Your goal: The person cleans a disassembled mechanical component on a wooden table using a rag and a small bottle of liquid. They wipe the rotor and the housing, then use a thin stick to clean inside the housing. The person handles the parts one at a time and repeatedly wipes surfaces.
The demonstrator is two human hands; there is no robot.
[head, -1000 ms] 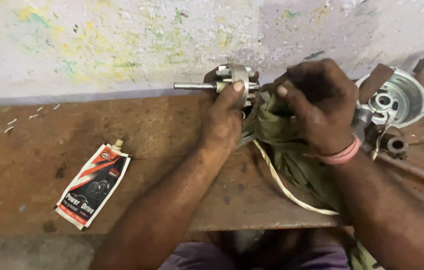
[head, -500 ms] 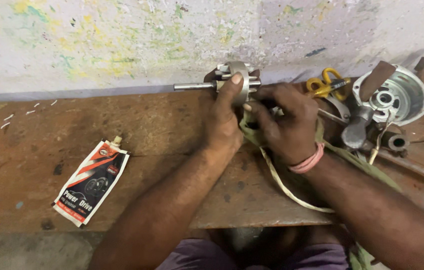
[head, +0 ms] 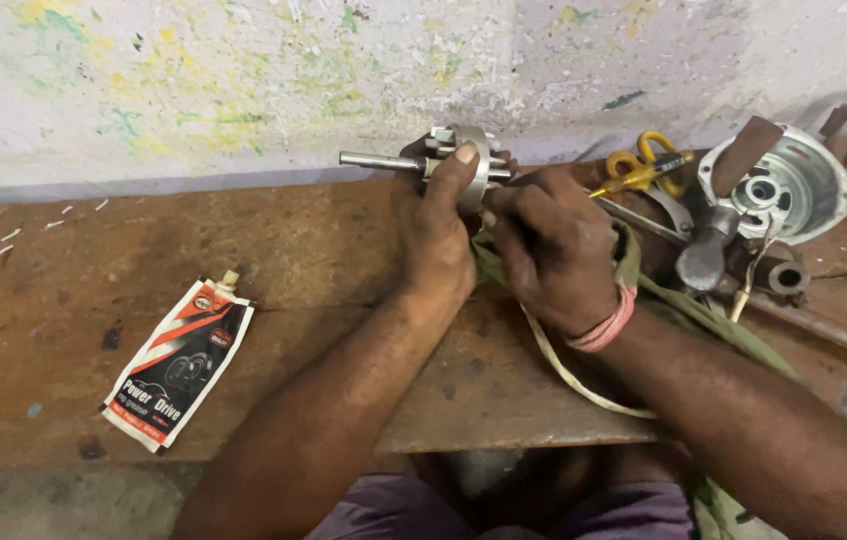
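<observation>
My left hand (head: pixel 439 225) grips a grey metal motor rotor (head: pixel 472 160) near the wall, its steel shaft (head: pixel 374 160) pointing left. The thumb lies over the rotor's rim. My right hand (head: pixel 549 245) is closed against the rotor's right side, over an olive green cloth (head: pixel 644 275) that runs under my forearm. What the right fingers pinch is hidden. A pink band sits on my right wrist.
A grease pouch (head: pixel 179 360) in red, white and black lies on the wooden bench (head: pixel 294 260) at the left. Yellow-handled scissors (head: pixel 644 165), a round metal motor housing (head: pixel 784 190), a hammer-like tool (head: pixel 704 255) and a white cord (head: pixel 574 375) crowd the right.
My right hand has moved left from the cloth to the rotor's right side, uncovering the scissors. My left hand keeps its grip on the rotor.
</observation>
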